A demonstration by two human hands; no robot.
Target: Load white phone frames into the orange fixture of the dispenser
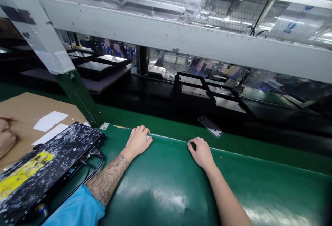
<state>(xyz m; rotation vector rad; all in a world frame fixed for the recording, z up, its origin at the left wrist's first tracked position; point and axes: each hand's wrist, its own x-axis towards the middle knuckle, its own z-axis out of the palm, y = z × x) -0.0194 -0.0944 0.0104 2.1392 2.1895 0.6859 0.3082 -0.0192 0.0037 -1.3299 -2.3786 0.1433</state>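
While both my hands rest at the worktop's far edge, my left hand lies flat on the green mat, fingers together and bent over its raised rim. My right hand sits near it on the same rim, fingers curled; whether they pinch the mat I cannot tell. Just past that edge, near my right hand, lies a phone. Toward the left edge sits a black speckled box, and another person's hand rests on cardboard.
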